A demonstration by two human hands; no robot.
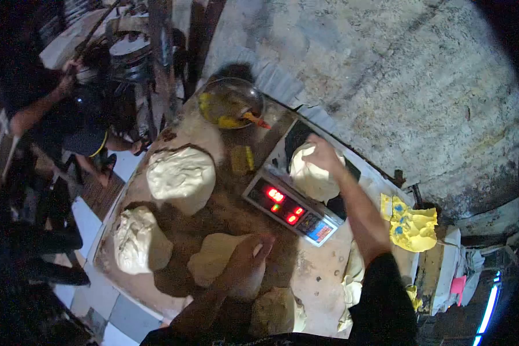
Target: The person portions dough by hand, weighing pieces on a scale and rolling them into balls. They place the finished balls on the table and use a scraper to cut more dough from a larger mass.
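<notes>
The right hand (324, 154), part-curled, touches a soft cream dough lump (318, 181), its grip unclear; the left hand (258, 249) is loosely curled, any hold hidden. On the floury brown tabletop (314, 274), the silver box-shaped scale (285, 210) bears the lump. Lifting the fingers clear would keep the red-lit display (276, 195) accurate.

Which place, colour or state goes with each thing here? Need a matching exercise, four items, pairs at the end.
1. Right hand
2. Scale display
3. Round bowl
4. Crumpled sheet

A. Yellow with blue spots
B. Showing lit red digits
C. On a dough piece
D. Has an orange-ended object in it

Pairs: 1-C, 2-B, 3-D, 4-A
</notes>
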